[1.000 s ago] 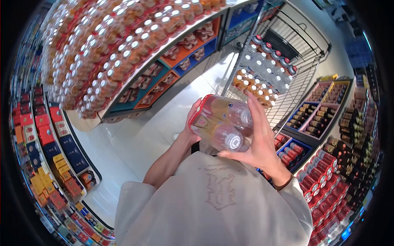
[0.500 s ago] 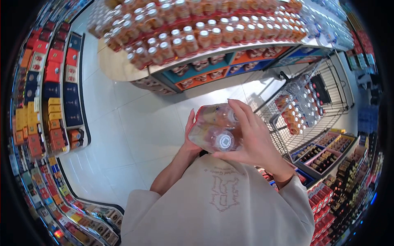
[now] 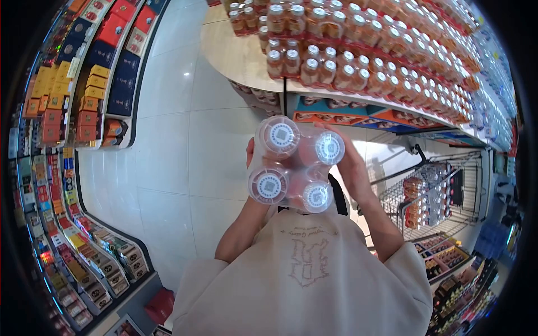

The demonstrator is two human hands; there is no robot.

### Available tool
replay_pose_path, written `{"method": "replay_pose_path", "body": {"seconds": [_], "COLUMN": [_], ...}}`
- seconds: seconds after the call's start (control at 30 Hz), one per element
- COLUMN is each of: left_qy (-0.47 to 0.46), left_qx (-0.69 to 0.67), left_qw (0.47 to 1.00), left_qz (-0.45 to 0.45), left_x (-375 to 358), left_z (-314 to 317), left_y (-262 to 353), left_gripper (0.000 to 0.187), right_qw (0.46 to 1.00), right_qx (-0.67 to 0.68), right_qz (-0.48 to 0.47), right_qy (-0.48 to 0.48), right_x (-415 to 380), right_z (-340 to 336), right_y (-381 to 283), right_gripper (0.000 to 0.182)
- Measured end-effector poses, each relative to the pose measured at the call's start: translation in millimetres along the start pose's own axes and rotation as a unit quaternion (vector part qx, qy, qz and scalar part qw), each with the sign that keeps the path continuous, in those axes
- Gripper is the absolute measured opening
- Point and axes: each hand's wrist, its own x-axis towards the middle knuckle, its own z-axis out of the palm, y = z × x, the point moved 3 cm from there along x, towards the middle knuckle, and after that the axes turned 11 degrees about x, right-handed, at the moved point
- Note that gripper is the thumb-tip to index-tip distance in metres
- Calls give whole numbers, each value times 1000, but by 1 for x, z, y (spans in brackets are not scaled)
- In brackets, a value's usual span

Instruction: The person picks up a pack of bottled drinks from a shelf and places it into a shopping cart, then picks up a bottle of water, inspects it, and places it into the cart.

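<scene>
A shrink-wrapped pack of bottles is held in front of my chest, with several white printed caps facing up at me. The liquid below the caps looks pinkish orange. My left hand grips the pack's left side, its fingers mostly hidden behind the bottles. Against the right side is my right hand, wrapped round the pack with the fingertips partly covered.
Ahead, a display counter carries rows of similar bottle packs. A wire shopping cart at right holds more bottles. Shelves of boxed goods line the left side. Bottle shelves stand at lower right. Pale tiled floor lies between.
The pack has turned from a tilted position so its caps now face up towards me. My right hand has shifted from over the caps to the pack's side. The view has swung left.
</scene>
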Motion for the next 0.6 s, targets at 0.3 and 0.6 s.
{"method": "replay_pose_path", "body": {"seconds": [0.3, 0.6], "left_qy": [-66, -31], "left_qx": [-163, -78], "left_qw": [984, 996], "left_qz": [4, -35], "left_x": [84, 138], "left_z": [-72, -69], "left_y": [115, 265], "left_gripper": [69, 72], "right_qw": [998, 995], "right_qx": [-16, 81], "right_qz": [62, 15], "right_qy": [22, -55], "right_x": [126, 273], "right_z": [46, 84], "right_y": [48, 76], "right_gripper": [123, 91]}}
